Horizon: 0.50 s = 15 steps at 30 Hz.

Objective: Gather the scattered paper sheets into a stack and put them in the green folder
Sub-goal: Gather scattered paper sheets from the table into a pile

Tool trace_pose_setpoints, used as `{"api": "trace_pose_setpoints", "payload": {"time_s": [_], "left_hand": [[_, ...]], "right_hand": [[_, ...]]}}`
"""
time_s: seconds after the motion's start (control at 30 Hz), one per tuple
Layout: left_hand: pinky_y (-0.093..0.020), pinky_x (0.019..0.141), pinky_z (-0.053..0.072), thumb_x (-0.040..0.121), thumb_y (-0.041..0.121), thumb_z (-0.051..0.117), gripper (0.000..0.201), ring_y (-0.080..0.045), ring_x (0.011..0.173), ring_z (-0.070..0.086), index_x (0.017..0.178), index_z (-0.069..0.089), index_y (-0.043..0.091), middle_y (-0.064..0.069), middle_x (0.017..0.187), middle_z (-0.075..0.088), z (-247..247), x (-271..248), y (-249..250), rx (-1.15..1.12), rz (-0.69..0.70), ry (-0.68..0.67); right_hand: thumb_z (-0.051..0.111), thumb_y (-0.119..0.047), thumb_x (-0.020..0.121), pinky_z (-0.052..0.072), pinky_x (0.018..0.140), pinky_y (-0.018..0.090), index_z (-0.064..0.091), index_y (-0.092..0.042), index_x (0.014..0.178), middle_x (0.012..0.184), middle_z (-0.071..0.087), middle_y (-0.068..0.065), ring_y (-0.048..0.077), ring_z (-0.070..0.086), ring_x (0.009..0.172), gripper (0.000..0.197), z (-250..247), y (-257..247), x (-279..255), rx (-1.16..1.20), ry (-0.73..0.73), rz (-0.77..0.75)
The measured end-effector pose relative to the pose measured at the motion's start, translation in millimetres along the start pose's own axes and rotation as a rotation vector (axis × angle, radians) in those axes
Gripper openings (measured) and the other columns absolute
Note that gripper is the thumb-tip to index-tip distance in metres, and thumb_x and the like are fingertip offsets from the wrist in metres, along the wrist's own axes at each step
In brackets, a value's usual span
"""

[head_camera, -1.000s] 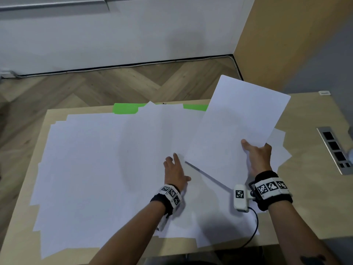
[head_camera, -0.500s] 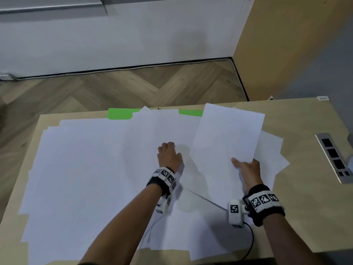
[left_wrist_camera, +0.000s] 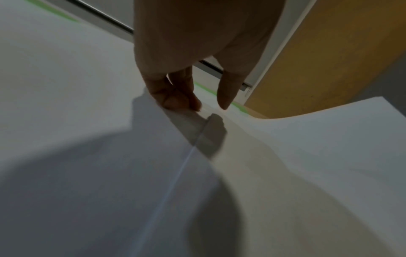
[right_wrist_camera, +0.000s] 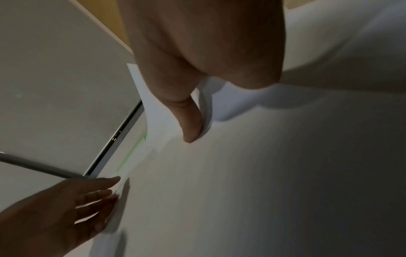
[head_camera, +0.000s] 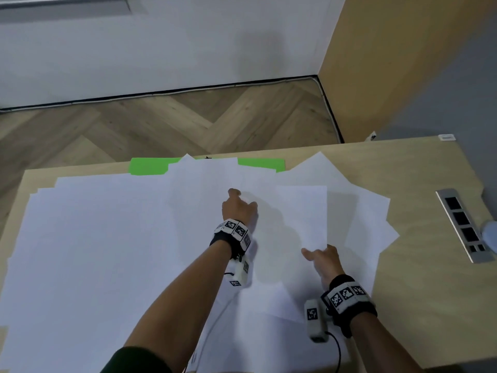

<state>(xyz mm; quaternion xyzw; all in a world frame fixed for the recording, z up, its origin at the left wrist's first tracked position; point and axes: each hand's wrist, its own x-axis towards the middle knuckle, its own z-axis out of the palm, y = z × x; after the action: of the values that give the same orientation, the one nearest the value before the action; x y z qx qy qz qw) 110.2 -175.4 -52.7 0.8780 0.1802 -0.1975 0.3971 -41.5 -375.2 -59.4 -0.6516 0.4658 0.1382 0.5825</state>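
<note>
Several white paper sheets [head_camera: 107, 251] lie overlapping across the wooden table [head_camera: 425, 297]. The green folder [head_camera: 149, 166] sits at the far edge, mostly buried under them, with only two strips showing. My right hand [head_camera: 318, 253] pinches the near edge of one sheet [head_camera: 304, 211], thumb [right_wrist_camera: 190, 121] on top, and the sheet hangs low over the pile. My left hand [head_camera: 236, 196] reaches forward in the middle with fairly straight fingers [left_wrist_camera: 175, 100]. Their tips touch the edge of a sheet lying on the pile, and the hand grips nothing.
A metal socket strip [head_camera: 465, 224] is set into the table at the right. Bare wood shows right of the papers. Beyond the far table edge is the parquet floor [head_camera: 188, 122], with a wooden panel [head_camera: 390, 63] at the back right.
My right hand has brought its sheet down from a raised tilt to low over the pile. My left hand has slid forward, away from me, across the papers.
</note>
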Motion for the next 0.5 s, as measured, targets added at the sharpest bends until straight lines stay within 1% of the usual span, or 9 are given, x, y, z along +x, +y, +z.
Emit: {"api": "trace_pose_setpoints", "payload": {"time_s": [0.03, 0.07, 0.13, 0.2, 0.23, 0.3, 0.4, 0.43, 0.5], "left_hand": [[-0.027, 0.074, 0.04, 0.079, 0.025, 0.066, 0.051, -0.028, 0.097, 0.059, 0.124, 0.043, 0.016, -0.008, 0.114, 0.059, 2, -1, 0, 0.044, 0.029, 0.024], [-0.029, 0.077, 0.04, 0.079, 0.026, 0.066, 0.053, -0.029, 0.103, 0.057, 0.126, 0.044, 0.015, -0.006, 0.121, 0.053, 2, -2, 0, 0.099, 0.072, 0.057], [-0.033, 0.081, 0.04, 0.077, 0.028, 0.066, 0.057, -0.03, 0.114, 0.044, 0.129, 0.043, 0.016, -0.004, 0.13, 0.041, 2, 2, -1, 0.234, 0.164, 0.102], [-0.036, 0.088, 0.04, 0.076, 0.029, 0.066, 0.06, -0.032, 0.118, 0.036, 0.13, 0.042, 0.016, -0.004, 0.135, 0.037, 0, 11, 0, 0.341, 0.226, 0.076], [-0.037, 0.091, 0.039, 0.076, 0.027, 0.067, 0.061, -0.034, 0.118, 0.036, 0.13, 0.042, 0.016, -0.005, 0.136, 0.038, -1, 18, 1, 0.368, 0.246, 0.049], [-0.035, 0.089, 0.037, 0.072, 0.017, 0.066, 0.057, -0.035, 0.114, 0.039, 0.125, 0.044, 0.014, -0.008, 0.132, 0.042, -2, 27, 6, 0.373, 0.274, 0.022], [-0.031, 0.083, 0.034, 0.066, 0.005, 0.062, 0.054, -0.032, 0.108, 0.041, 0.117, 0.046, 0.012, -0.01, 0.122, 0.049, -2, 36, 9, 0.298, 0.268, 0.004], [-0.031, 0.084, 0.035, 0.066, 0.004, 0.061, 0.055, -0.031, 0.109, 0.041, 0.118, 0.046, 0.013, -0.009, 0.119, 0.052, -1, 38, 8, 0.245, 0.242, -0.003], [-0.032, 0.088, 0.041, 0.069, 0.007, 0.062, 0.061, -0.026, 0.11, 0.044, 0.127, 0.045, 0.017, -0.004, 0.111, 0.058, -1, 37, 8, 0.1, 0.163, -0.005]], "right_hand": [[0.075, -0.001, 0.085, 0.048, 0.1, 0.042, 0.062, 0.001, 0.119, 0.112, 0.068, 0.013, 0.033, 0.063, 0.106, 0.036, -1, 1, 2, 0.002, -0.005, 0.002], [0.075, -0.001, 0.085, 0.048, 0.101, 0.041, 0.062, 0.001, 0.119, 0.111, 0.068, 0.012, 0.033, 0.063, 0.106, 0.036, -1, 1, 2, 0.0, -0.011, -0.003], [0.076, -0.002, 0.084, 0.046, 0.097, 0.037, 0.062, 0.0, 0.115, 0.103, 0.067, 0.009, 0.03, 0.061, 0.101, 0.034, -2, 3, 4, -0.014, -0.017, -0.009], [0.077, -0.003, 0.084, 0.044, 0.09, 0.032, 0.062, 0.002, 0.11, 0.094, 0.066, 0.007, 0.027, 0.06, 0.095, 0.031, -3, 6, 6, -0.026, -0.017, -0.02], [0.077, -0.004, 0.084, 0.043, 0.089, 0.031, 0.063, 0.001, 0.11, 0.096, 0.067, 0.007, 0.028, 0.062, 0.095, 0.03, -3, 6, 6, -0.038, -0.005, -0.027], [0.077, -0.005, 0.084, 0.044, 0.088, 0.03, 0.065, 0.001, 0.111, 0.102, 0.071, 0.009, 0.03, 0.064, 0.099, 0.03, -3, 7, 7, -0.047, 0.003, -0.043], [0.077, -0.003, 0.084, 0.044, 0.085, 0.03, 0.066, 0.002, 0.107, 0.099, 0.072, 0.011, 0.032, 0.065, 0.097, 0.027, -3, 6, 6, -0.052, 0.006, -0.053], [0.077, -0.003, 0.084, 0.045, 0.083, 0.029, 0.066, 0.003, 0.104, 0.097, 0.072, 0.011, 0.031, 0.065, 0.094, 0.024, -3, 6, 6, -0.049, 0.01, -0.05], [0.076, -0.002, 0.083, 0.045, 0.08, 0.029, 0.065, 0.004, 0.1, 0.093, 0.071, 0.012, 0.03, 0.064, 0.089, 0.021, -4, 5, 5, -0.047, 0.008, -0.045]]}}
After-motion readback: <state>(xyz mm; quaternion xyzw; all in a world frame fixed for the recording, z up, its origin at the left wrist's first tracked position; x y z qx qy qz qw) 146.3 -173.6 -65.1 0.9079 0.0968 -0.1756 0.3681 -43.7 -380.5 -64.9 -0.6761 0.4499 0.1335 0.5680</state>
